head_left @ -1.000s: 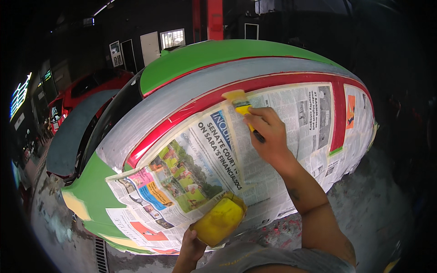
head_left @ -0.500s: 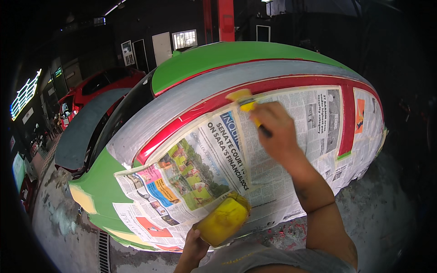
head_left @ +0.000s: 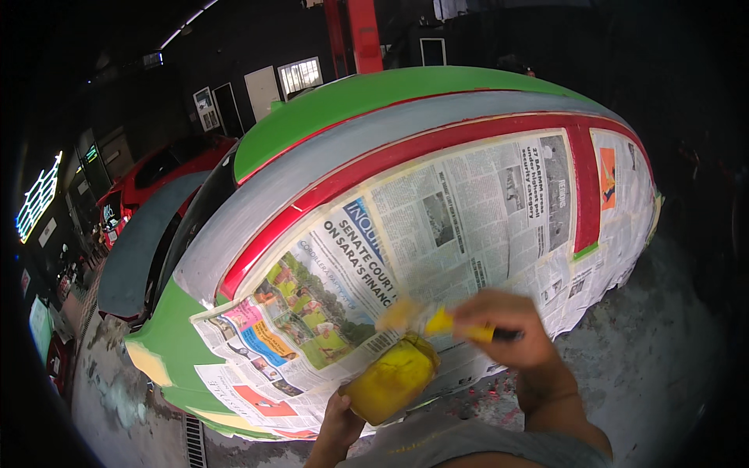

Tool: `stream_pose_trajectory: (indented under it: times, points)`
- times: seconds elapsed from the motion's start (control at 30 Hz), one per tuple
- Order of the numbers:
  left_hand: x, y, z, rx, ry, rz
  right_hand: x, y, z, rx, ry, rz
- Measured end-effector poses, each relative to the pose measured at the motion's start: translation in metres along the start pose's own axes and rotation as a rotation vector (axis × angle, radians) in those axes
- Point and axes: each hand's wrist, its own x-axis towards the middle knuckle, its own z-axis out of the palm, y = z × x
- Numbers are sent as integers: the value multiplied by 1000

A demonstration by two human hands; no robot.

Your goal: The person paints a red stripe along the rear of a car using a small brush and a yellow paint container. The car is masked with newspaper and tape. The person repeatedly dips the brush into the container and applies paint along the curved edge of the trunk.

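My left hand (head_left: pixel 341 419) grips a yellow, stained container (head_left: pixel 394 380) low in front of me, tilted, its inside hidden. A paintbrush (head_left: pixel 485 332) with a yellow and black handle is held in my right hand (head_left: pixel 515 324). Its pale bristles are blurred, just above the container's upper end. Behind both stands a car whose side is masked with newspaper (head_left: pixel 460 226). A bare red strip (head_left: pixel 406 153) curves along the car's window frame, above the paper.
Green covers the car's roof (head_left: pixel 374 93), and a grey band (head_left: pixel 343 140) runs beneath it. Another red car (head_left: pixel 160 168) is parked at the far left. A floor drain grate (head_left: pixel 194 441) lies at the lower left, and a red post (head_left: pixel 365 39) rises behind.
My right hand has brought the paintbrush down from the red strip toward the container. My left hand still holds the container, and the view has shifted slightly.
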Motion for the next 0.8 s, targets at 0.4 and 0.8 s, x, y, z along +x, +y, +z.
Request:
stream_pose_trajectory:
  times: [0.4, 0.8]
  points:
    - [58, -46, 55, 124, -14, 9, -185, 51, -38, -46, 65, 155]
    - [88, -126, 98, 208, 39, -310, -249, 34, -147, -121, 223, 382]
